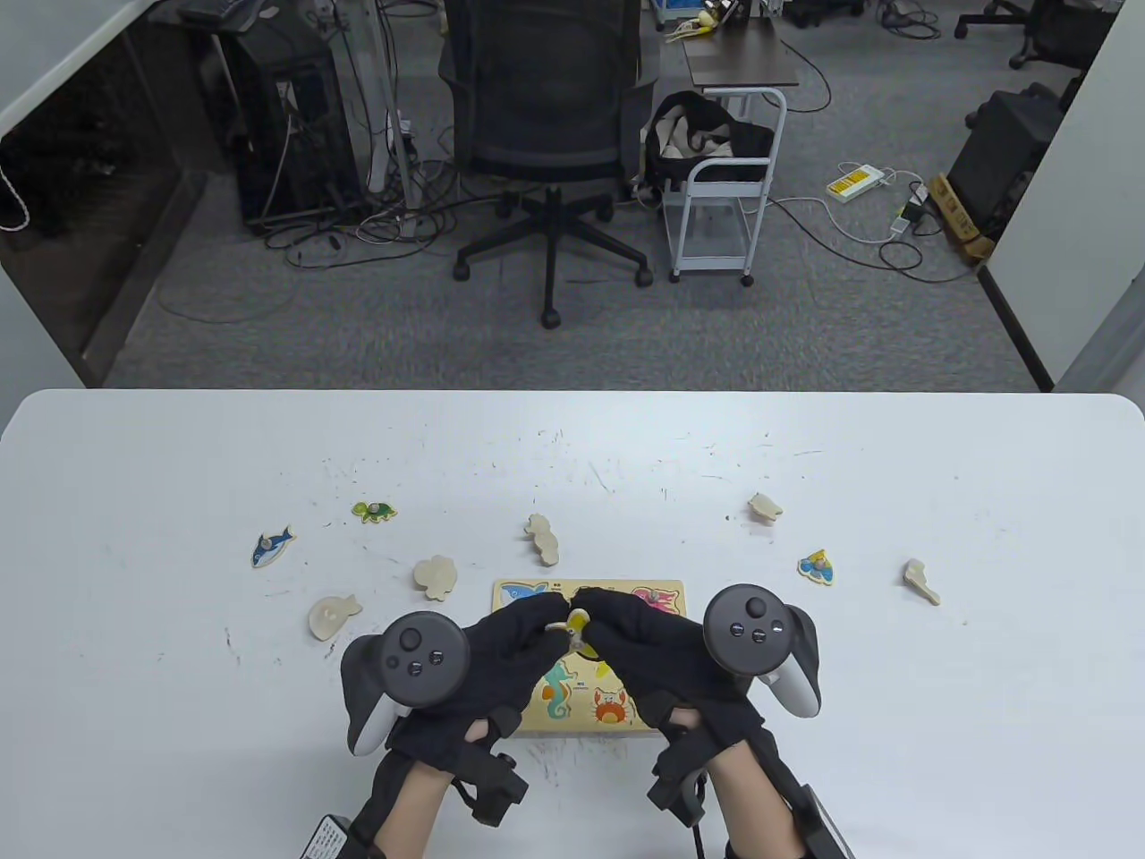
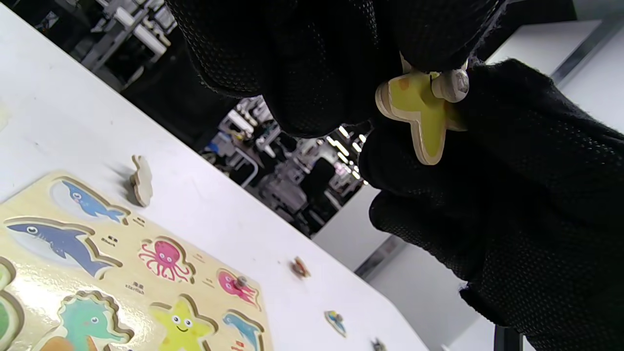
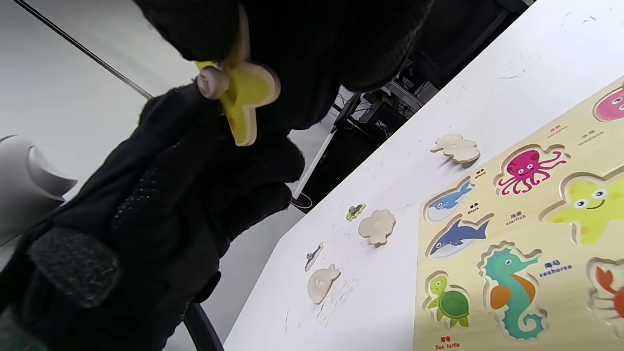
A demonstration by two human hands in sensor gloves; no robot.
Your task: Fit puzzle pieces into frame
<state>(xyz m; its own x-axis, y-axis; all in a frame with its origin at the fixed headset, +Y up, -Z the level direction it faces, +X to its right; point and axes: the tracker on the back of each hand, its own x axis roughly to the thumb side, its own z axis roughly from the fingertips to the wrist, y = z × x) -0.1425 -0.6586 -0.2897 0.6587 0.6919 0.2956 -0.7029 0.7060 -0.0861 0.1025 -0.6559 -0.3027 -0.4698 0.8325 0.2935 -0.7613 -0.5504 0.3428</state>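
Note:
The wooden puzzle frame [image 1: 666,626] lies at the table's near edge, mostly under my hands. My left hand [image 1: 547,619] and right hand [image 1: 597,619] meet above it, and both pinch a yellow starfish piece [image 1: 578,619] with a small knob, held in the air. The piece shows in the left wrist view [image 2: 420,117] and in the right wrist view [image 3: 246,95], tilted on edge. The frame's starfish slot [image 3: 585,207] lies open below, also in the left wrist view [image 2: 183,324]. A pink piece with a knob [image 1: 656,598] sits in the frame.
Loose pieces lie around the frame: a blue shark [image 1: 272,546] and a green turtle [image 1: 374,512] at the left, a yellow-blue fish [image 1: 816,567] at the right. Several face-down pieces lie about [image 1: 436,576], [image 1: 333,615], [image 1: 542,539], [image 1: 765,507], [image 1: 921,582].

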